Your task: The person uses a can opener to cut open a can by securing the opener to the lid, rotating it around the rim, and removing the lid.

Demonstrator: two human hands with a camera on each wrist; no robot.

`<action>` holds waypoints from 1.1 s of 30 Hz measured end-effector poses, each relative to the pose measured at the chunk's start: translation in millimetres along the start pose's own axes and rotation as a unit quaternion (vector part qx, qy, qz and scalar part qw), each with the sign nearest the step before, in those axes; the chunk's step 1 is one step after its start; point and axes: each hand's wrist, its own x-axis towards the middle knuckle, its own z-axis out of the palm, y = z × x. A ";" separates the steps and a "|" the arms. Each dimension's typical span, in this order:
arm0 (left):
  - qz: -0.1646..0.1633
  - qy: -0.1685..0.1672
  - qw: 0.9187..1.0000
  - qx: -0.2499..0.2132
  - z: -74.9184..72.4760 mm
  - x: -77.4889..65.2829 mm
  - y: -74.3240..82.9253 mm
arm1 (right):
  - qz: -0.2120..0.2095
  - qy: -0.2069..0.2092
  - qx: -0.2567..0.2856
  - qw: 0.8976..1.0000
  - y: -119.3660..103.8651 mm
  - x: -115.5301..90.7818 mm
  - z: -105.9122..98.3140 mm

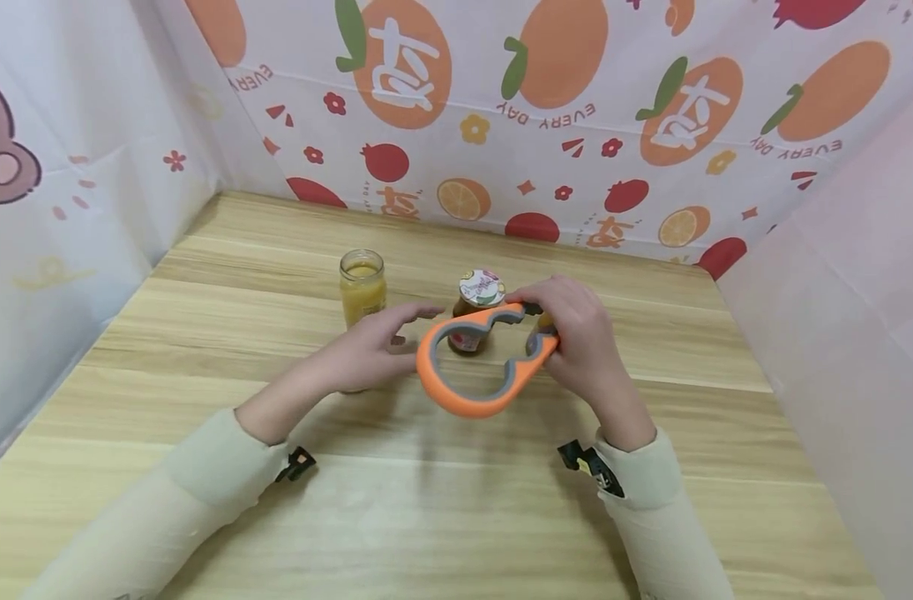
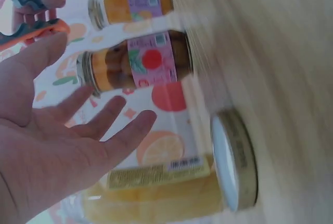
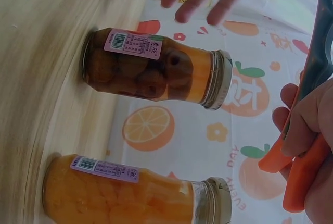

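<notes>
My right hand [image 1: 580, 337] grips the handles of an orange jar opener [image 1: 467, 407] with a grey lining, held above the table. My left hand [image 1: 370, 350] holds nothing; its fingers are spread beside the opener's loop. Behind that hand stands a lidless glass jar of yellow fruit [image 1: 361, 296]. A lidded jar of dark fruit [image 1: 481, 290] stands upright beyond the opener. Another lidded jar, with orange fruit [image 3: 119, 193], is beside it, mostly hidden by my right hand in the head view. In the left wrist view a loose lid [image 2: 237, 161] lies by the lidless jar.
Everything stands on a wood-grain table [image 1: 456, 517]. A fruit-printed curtain [image 1: 471, 158] hangs along its back edge, and pale sheets [image 1: 861, 333] close off the left and right sides.
</notes>
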 end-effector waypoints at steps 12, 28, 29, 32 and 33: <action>-0.116 0.032 0.980 -0.159 17.9 25.0 4.5 | 0.017 -0.004 -0.002 1.000 0.0 -3.3 -2.9; -0.165 0.019 0.939 -0.301 37.9 67.2 -4.6 | 0.013 0.001 -0.007 1.000 0.1 -6.1 -1.7; -0.170 0.019 0.936 -0.309 38.0 68.2 -4.0 | 0.011 0.002 -0.007 1.000 0.1 -5.8 -1.2; -0.179 0.016 0.928 -0.325 38.7 71.3 -4.8 | 0.006 0.004 -0.005 1.000 -0.1 -6.0 0.2; -0.183 0.017 0.930 -0.317 38.9 72.2 -5.3 | 0.005 0.004 -0.003 1.000 -0.2 -6.3 0.5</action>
